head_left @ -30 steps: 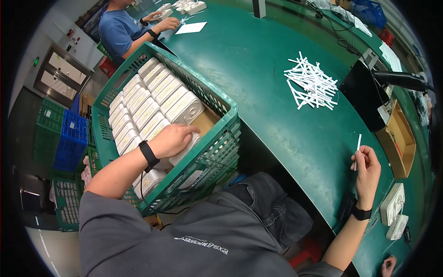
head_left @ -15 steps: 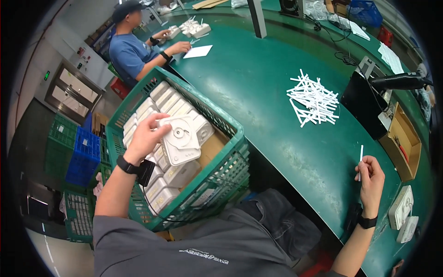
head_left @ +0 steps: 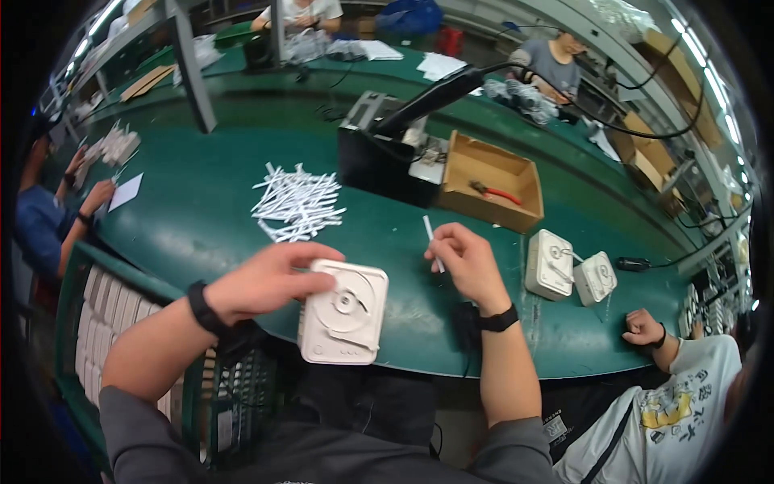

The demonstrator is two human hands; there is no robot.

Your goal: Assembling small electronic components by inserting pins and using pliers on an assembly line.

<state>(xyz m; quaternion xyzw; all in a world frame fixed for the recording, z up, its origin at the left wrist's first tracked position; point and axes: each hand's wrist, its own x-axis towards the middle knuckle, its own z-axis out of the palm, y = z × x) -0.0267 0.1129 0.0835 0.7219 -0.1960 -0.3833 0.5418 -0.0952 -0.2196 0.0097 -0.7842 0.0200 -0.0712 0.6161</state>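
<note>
My left hand (head_left: 266,284) grips a white boxy device (head_left: 351,315) by its upper left edge, with the face up. That face carries a round recess, a small hub and a raised arm, like a mini turntable. It is held above the front edge of the green table (head_left: 387,315). In my right hand (head_left: 472,262), thumb and fingers pinch a thin white strip (head_left: 428,230) that points up and slightly left. A loose heap of similar white strips (head_left: 297,202) lies farther back on the table, left of my right hand.
Two similar white devices (head_left: 551,264) stand at right, near a co-worker's fist (head_left: 643,327). Behind are a black machine (head_left: 379,157) and a cardboard tray (head_left: 516,214) holding red-handled pliers (head_left: 496,192). A green crate (head_left: 71,323) packed with white devices is at left; another co-worker sits beyond it.
My left hand has lifted the white device out of the crate and carried it right, over the table edge. The view has swung right. My right hand still pinches the strip.
</note>
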